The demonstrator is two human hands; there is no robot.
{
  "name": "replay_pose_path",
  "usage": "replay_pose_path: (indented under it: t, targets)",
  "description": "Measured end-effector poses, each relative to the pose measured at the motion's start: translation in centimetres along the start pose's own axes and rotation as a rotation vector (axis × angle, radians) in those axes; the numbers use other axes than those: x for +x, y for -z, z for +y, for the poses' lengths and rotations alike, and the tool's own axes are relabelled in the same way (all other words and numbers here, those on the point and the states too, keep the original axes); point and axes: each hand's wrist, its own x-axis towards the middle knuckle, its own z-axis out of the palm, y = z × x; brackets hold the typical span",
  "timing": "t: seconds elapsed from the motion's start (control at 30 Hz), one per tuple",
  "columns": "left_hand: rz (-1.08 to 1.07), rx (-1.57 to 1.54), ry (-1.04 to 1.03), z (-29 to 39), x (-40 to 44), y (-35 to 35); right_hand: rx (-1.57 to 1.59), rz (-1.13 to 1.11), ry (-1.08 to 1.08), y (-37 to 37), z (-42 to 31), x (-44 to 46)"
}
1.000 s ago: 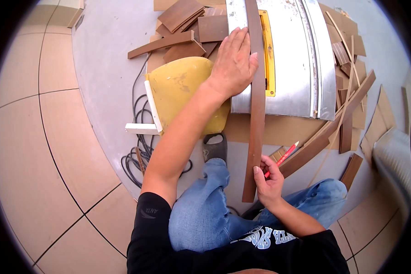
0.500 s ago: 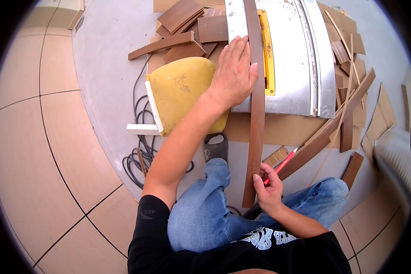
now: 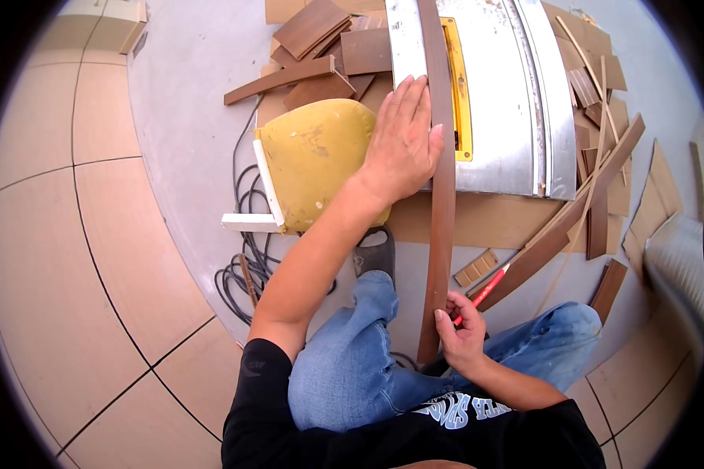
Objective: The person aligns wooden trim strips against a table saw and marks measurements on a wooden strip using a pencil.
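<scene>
A long brown wooden strip lies lengthwise on the silver metal table of a saw, its near end reaching past the table edge toward my lap. My left hand rests flat along the strip's left side, fingers stretched forward and the thumb against the wood. Near the strip's close end, my right hand has its fingers curled around a red pen, which points up and right. The thumb and fingertips of that hand also touch the strip's right edge. A yellow slotted insert shows beside the strip.
Left of the saw stands a yellow seat with white edging, above a coiled black cable. Brown board offcuts are heaped behind it. Further strips and cardboard lie to the right.
Both hands and the wooden strip have slid a little toward my body. The red pen stays in my right hand, and my left hand remains flat.
</scene>
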Motion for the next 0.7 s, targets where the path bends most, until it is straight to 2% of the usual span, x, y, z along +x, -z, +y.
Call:
replay_pose_path:
  t: [0.13, 0.23, 0.33, 0.4, 0.7]
  targets:
    - [0.001, 0.023, -0.014, -1.2, 0.8, -0.2, 0.004, 0.009, -0.001, -0.1, -0.3, 0.1]
    - [0.030, 0.000, -0.015, -3.5, 4.3, -1.1, 0.020, 0.005, 0.005, 0.1, 0.4, 0.0]
    - [0.026, 0.017, 0.005, -3.9, 5.1, -1.5, -0.081, 0.029, 0.056, 0.1, 0.7, -0.1]
    - [0.033, 0.028, 0.002, -3.8, 4.9, -1.6, 0.003, 0.010, -0.001, -0.1, 0.2, 0.0]
    - [0.008, 0.014, 0.021, -2.4, 3.3, -1.2, -0.065, 0.005, 0.017, 0.6, 2.2, -1.7]
